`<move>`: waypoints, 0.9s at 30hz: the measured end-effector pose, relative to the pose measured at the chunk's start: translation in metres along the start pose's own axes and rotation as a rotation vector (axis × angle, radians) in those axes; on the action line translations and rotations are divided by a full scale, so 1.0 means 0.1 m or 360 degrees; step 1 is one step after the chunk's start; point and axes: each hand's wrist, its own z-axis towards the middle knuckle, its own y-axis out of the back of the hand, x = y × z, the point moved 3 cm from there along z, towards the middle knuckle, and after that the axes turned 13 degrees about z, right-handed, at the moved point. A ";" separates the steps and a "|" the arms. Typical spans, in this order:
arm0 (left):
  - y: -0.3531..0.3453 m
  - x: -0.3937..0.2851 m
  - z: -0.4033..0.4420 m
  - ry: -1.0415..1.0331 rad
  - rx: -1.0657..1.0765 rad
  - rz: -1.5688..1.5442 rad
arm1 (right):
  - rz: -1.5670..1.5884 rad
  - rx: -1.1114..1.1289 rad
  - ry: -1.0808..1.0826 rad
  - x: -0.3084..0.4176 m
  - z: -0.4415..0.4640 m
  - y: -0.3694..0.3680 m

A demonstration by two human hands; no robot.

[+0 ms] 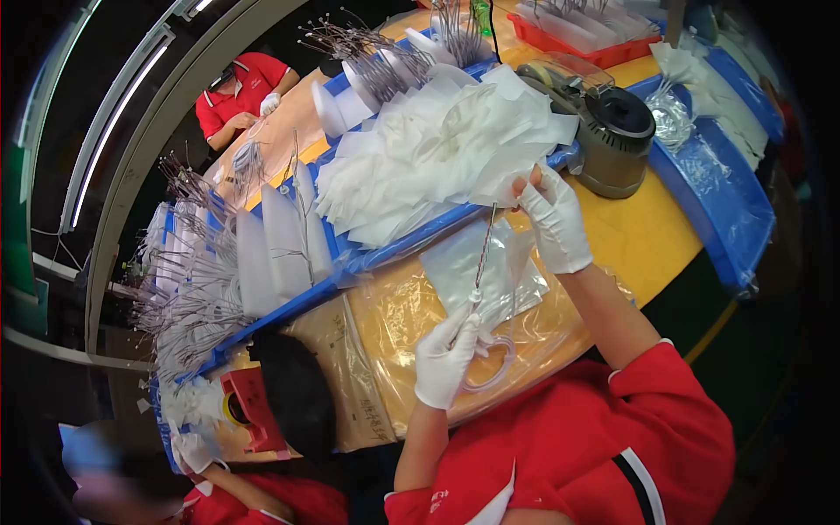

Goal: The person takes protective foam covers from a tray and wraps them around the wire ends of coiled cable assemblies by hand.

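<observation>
My left hand (446, 359), in a white glove, is closed around a cable with a white sheath. Its twisted thin wires (483, 258) point up from the grip, and a pale loop of the cable (503, 363) hangs beside the hand. My right hand (556, 223), gloved with bare fingertips showing, pinches the edge of a thin white sheet (503, 182) at the near right of a heap of similar sheets (429, 144). The heap fills a blue tray (411, 249). Under both hands lies a clear plastic bag (437, 267) on the yellow table.
Right of the heap stands a dark round-topped machine (617, 131). Blue bins (717, 192) are at the right, a red bin (595, 54) at the back. Bundled cables (197, 289) fill the left. A red tape dispenser (249, 407) sits near a co-worker's gloved hand (194, 451); another person (249, 96) works opposite.
</observation>
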 end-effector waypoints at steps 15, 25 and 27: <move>0.08 0.08 0.05 0.0009 -0.0127 -0.0122 | -0.1217 0.1120 -0.0314 -0.06 -0.30 -0.33; 0.16 -0.09 0.08 -0.0030 -0.0285 -0.0282 | -0.1319 0.1197 -0.0130 -0.08 -0.35 -0.34; 0.18 -0.07 0.09 0.0031 -0.0342 -0.0143 | -0.1314 0.1213 -0.0095 0.02 -0.36 -0.41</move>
